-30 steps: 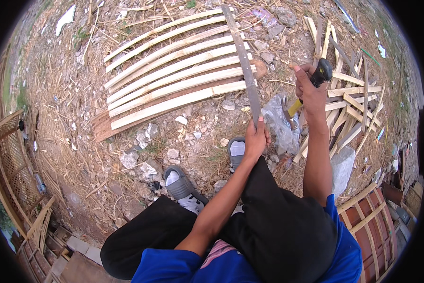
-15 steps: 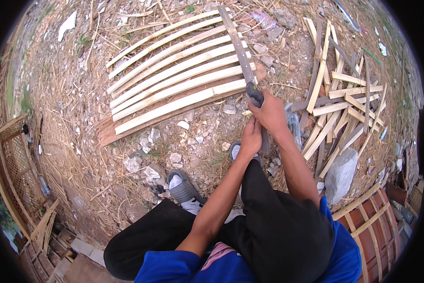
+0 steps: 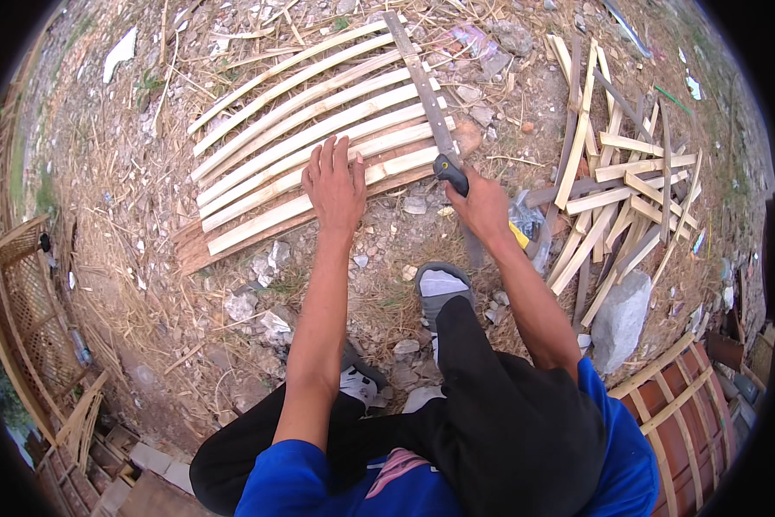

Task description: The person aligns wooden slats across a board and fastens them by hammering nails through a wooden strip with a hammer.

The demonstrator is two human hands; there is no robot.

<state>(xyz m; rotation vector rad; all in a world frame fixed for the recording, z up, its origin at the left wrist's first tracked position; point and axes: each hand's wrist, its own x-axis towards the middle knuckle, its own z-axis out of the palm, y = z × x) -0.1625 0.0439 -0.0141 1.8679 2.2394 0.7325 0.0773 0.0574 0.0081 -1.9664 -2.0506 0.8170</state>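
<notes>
Several pale wooden slats (image 3: 310, 105) lie side by side in a slightly curved row. A dark, narrow wooden strip (image 3: 418, 77) crosses their right ends. My left hand (image 3: 336, 185) rests over the nearer slats with its fingers spread, gripping nothing. Close to the strip's lower end, my right hand (image 3: 484, 207) is closed around a dark tool (image 3: 450, 174) with a rounded black end and a small yellow spot. Its exact kind is hard to make out, as my fingers hide part of it. Beneath the slats shows a reddish-brown board (image 3: 200, 250).
A loose pile of slats (image 3: 607, 194) lies at the right, beside a large grey stone (image 3: 622, 320). Clear plastic (image 3: 525, 211) is near my right wrist. A lattice wooden frame (image 3: 38, 319) stands at the left, and a slatted reddish panel (image 3: 676, 414) at the lower right.
My left hand has left my right hand's side and moved left onto the slats, its fingers opening. My right hand still holds the dark tool by the strip's end.
</notes>
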